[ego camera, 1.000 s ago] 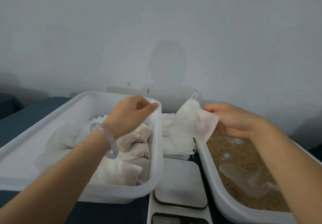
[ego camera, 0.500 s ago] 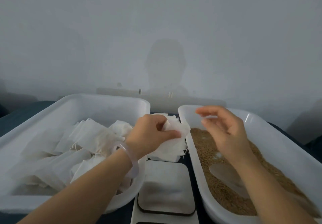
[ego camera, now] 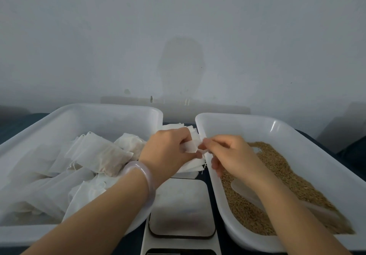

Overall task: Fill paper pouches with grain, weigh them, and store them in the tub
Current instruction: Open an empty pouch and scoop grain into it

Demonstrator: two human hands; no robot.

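Note:
An empty white paper pouch is pinched between both hands above the gap between the two tubs. My left hand, with a pale bangle on its wrist, grips the pouch's left side. My right hand pinches its right edge with thumb and forefinger. Under them lies a stack of empty pouches. The left white tub holds several filled pouches. The right white tub holds brown grain with a clear scoop lying in it. A scale with a steel plate sits between the tubs.
A plain grey wall stands right behind the tubs. The tubs and scale rest on a dark blue surface that shows at the left and right edges. The scale's display is cut off at the bottom edge.
The pouch passed from my right hand to my left, and my right hand has come back to pinch its right edge. The view shifted right, showing the whole grain tub.

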